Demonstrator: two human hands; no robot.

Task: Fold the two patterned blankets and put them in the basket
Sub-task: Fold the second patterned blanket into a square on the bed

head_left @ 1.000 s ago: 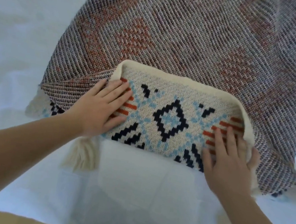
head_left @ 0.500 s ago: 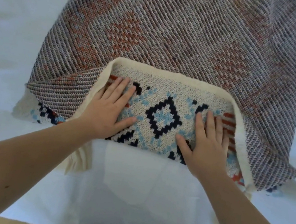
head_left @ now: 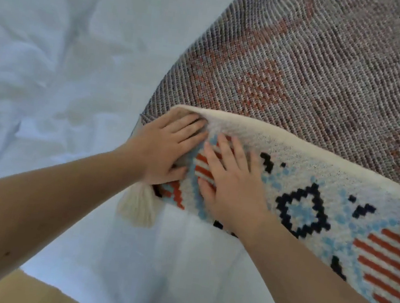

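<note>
Both hands are lying flat and open, side by side, on the turned-over near flap of the knitted cream blanket with navy diamonds, pale blue and rust stripes (head_left: pixel 314 199). Left hand (head_left: pixel 161 148) is pressing at the flap's nine o'clock corner, right hand (head_left: pixel 233 181) just beside it toward three o'clock, probably smoothing the fold so it sits even. Blanket is spreading over the white rumpled sheet (head_left: pixel 41 54) toward twelve and two o'clock, showing its greyish woven reverse. One cream tassel (head_left: pixel 138 206) is hanging at six o'clock of the left hand. No basket is showing.
</note>
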